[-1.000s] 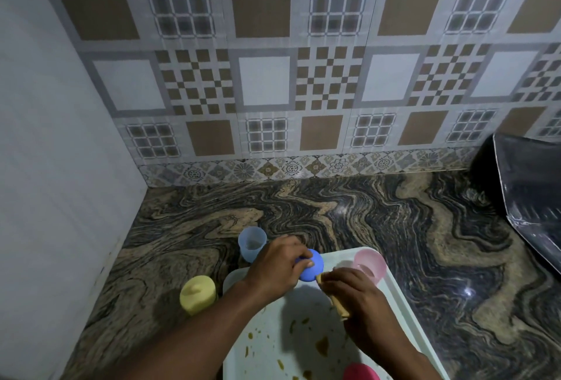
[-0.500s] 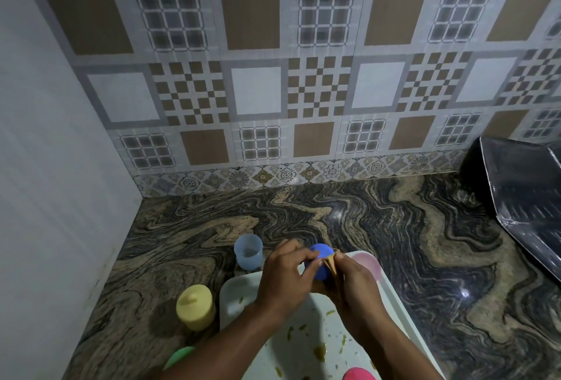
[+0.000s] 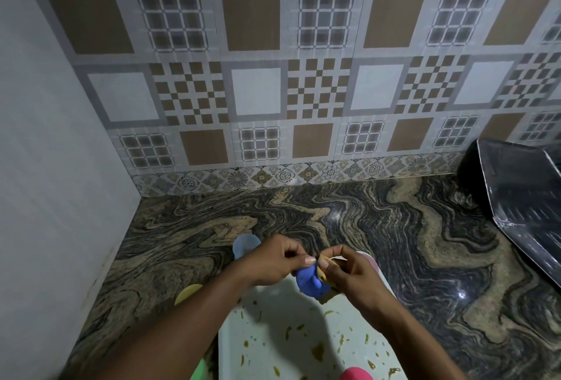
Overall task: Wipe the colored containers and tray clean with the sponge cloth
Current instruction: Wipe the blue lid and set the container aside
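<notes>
Blue container [image 3: 312, 284], small & plastic, is held up just above the far end of the white tray [image 3: 258, 349], at approx 6 o'clock in the view, btwn both hands. Left hand [image 3: 273, 261] comes in from 7 o'clock. Its fingers are curled round the container's left side, thumbnail facing the camera. Right hand [image 3: 352, 273] comes in from 5 o'clock. Its fingers pinch a tan sponge cloth [image 3: 321, 274] & press it against the container's right side. Most of the cloth is hidden by the hand.

Tray lies on a dark marbled desk [image 3: 425, 258] w/ swirling tan veins. Tray floor is speckled w/ yellow-brown food smears.

Other containers around the tray:
- Pale blue cup [image 3: 244, 244] on the desk at 11 o'clock, partly behind the left hand.
- Yellow container [image 3: 188, 293] on the desk at 9 o'clock, partly behind the left forearm.
- Pink container [image 3: 372, 259] by the far right corner at 1 o'clock, mostly behind the right hand.
- Green container [image 3: 200, 370] at the bottom edge, left of the tray.
- Red-pink container [image 3: 356, 375] on the tray, cut off by the bottom edge.

Brown-&-grey patterned tiled wall [image 3: 258, 91] fills the top half. Shiny black object [image 3: 528, 206] sits on the desk at 3 o'clock; can't tell what it is.
</notes>
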Demonstrator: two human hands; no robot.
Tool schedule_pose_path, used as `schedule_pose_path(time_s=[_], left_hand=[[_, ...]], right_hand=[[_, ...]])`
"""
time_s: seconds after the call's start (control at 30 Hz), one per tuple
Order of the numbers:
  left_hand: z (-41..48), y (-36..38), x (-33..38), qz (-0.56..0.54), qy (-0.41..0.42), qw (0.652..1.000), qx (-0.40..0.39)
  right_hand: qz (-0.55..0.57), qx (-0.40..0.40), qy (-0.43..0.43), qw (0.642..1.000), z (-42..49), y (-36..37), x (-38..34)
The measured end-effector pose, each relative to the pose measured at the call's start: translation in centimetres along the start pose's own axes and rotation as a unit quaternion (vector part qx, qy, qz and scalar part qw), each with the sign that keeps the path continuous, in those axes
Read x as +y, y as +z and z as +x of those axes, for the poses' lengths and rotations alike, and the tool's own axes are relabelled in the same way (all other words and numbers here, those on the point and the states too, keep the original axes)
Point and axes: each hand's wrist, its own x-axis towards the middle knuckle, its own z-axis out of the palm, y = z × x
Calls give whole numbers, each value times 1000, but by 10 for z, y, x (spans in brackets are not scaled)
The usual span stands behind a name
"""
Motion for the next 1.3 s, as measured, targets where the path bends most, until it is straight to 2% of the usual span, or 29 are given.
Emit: schedule_pose_path(time_s=[0.17,0.23,0.27,0.37,0.43,0.5,0.6,0.63,0.7,0.77,0.87,0.93,1.0,1.1,1.17,1.23,1.3], left_hand=[[-3,16,-3,-110,25,990,86],[-9,20,-1,-125,8,988,92],[-12,21,0,-133,-10,988,73],[-21,12,7,-141,-54,987,-49],[-18,4,10,-140,-29,987,-72],[-10,5,14,-185,-2,983,-7],[0,22,12,-275,-6,955,114],[2,27,7,-272,-11,953,132],[0,28,2,-240,-41,965,96],[-4,19,5,-207,-95,974,16],[-4,11,30,-127,-127,984,10],[1,15,45,-49,-121,989,71],[8,23,49,25,-101,981,166],[10,39,44,-19,-70,947,313],[9,49,40,-47,-102,916,384],[9,51,32,-69,-141,921,358],[8,42,26,-94,-166,953,237]], right_hand=[[127,45,12,991,-7,8,6],[163,68,32,984,-10,11,16],[166,70,40,983,-12,11,19],[153,23,52,987,-16,5,12],[145,5,46,988,-11,1,3],[180,30,38,983,-5,3,-2],[265,71,53,960,3,12,1],[281,76,69,954,3,14,3],[270,65,100,956,3,11,5],[207,20,110,972,2,0,-1],[134,-57,101,984,5,-8,-17],[146,-79,92,982,7,-6,-23],[175,-63,81,979,8,-2,-24],[201,50,51,977,7,12,-10],[206,122,38,970,3,26,4],[211,147,48,965,1,30,15],[189,118,68,973,-1,21,10]])
